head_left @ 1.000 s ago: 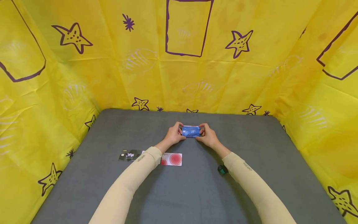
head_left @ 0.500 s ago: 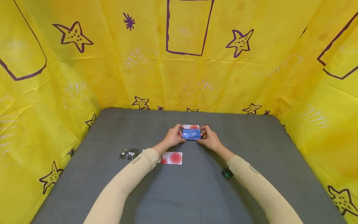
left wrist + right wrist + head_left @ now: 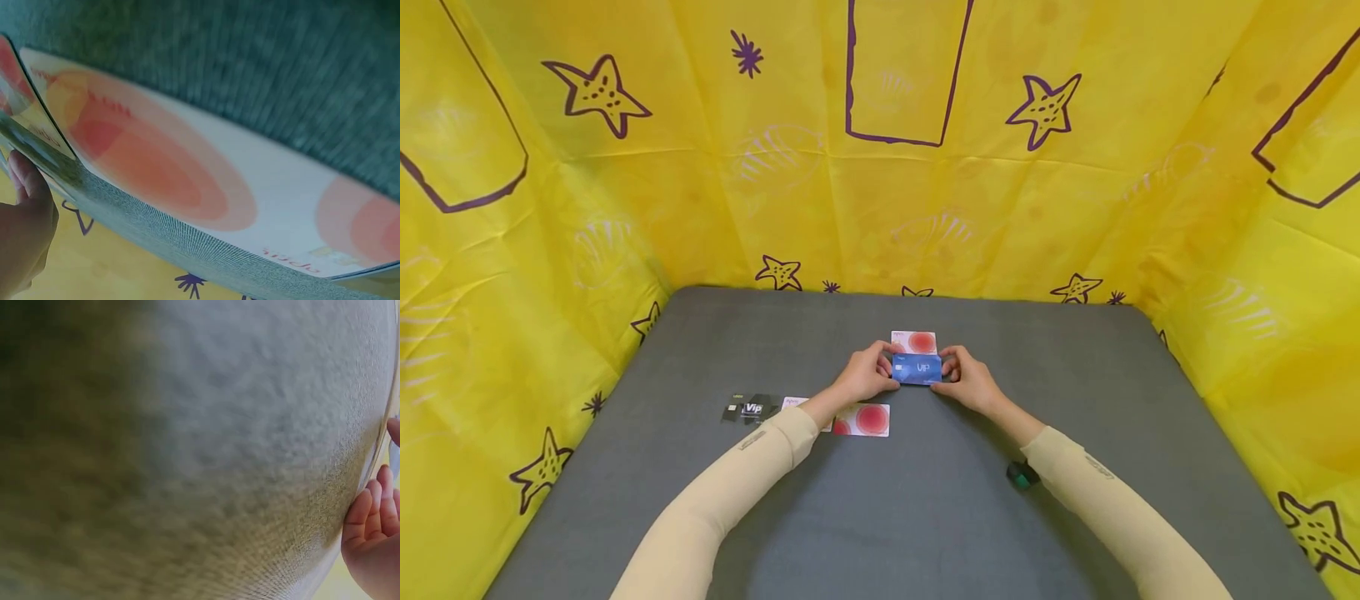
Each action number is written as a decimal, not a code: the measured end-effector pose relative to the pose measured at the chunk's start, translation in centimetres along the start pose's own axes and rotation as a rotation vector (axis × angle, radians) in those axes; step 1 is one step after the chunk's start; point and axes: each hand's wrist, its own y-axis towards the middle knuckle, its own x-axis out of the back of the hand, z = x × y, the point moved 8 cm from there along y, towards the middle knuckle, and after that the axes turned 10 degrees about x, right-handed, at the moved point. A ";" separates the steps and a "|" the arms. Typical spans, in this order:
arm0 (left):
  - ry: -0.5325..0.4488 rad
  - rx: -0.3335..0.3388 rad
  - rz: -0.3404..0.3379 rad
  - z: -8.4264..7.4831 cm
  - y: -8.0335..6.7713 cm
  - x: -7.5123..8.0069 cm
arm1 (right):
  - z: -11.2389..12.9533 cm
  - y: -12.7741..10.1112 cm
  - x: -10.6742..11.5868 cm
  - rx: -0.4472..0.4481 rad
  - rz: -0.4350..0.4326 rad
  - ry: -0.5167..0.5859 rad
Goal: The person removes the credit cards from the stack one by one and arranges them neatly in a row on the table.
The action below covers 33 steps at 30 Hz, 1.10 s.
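With left hand (image 3: 865,375) and right hand (image 3: 970,382) we pinch the blue VIP card (image 3: 917,369) at its left and right ends, just near of the far red-circled card (image 3: 916,342), judging it light, stiff, slippery and best held by those short edges.

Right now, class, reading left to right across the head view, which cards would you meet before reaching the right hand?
Black Vip card, partly covered pale card, near red-circled card, blue Vip card, right hand.
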 end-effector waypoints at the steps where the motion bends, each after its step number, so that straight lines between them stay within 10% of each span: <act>1: -0.015 0.002 0.005 0.1 -0.2 -0.1 | 0.0 -0.2 0.0 -0.003 0.004 -0.003; 33: 0.162 -0.121 0.010 -1.5 -4.6 -1.3 | 1.4 -4.8 0.2 0.046 0.060 -0.025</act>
